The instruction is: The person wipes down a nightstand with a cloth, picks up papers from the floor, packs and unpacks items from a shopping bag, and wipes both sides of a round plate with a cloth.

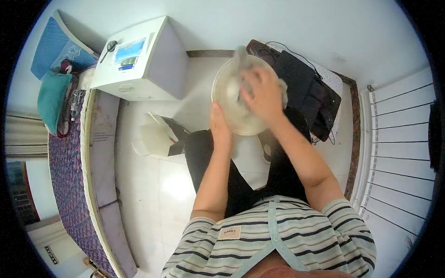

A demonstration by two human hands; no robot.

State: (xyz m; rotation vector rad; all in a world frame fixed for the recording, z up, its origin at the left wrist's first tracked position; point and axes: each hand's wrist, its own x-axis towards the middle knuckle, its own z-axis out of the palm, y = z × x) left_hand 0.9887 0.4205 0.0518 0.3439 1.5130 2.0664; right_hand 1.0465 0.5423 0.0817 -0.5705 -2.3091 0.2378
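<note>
A round, cream-coloured basin-like object with a pale rim is held up in front of my knees; I cannot tell how deep it is. My left hand grips its near left edge, thumb up along the rim. Over its upper right part is my right hand, smeared by motion, with fingers bent around a greyish-white cloth. The cloth sticks out beyond the far rim and shows again beside the right hand. Part of the object's inside is hidden by the right hand and cloth.
A white cabinet stands ahead on the left, with a bed along the left side. An open carton sits on the floor near my left leg. To the right lie a black bag and cables; a white radiator lines the wall.
</note>
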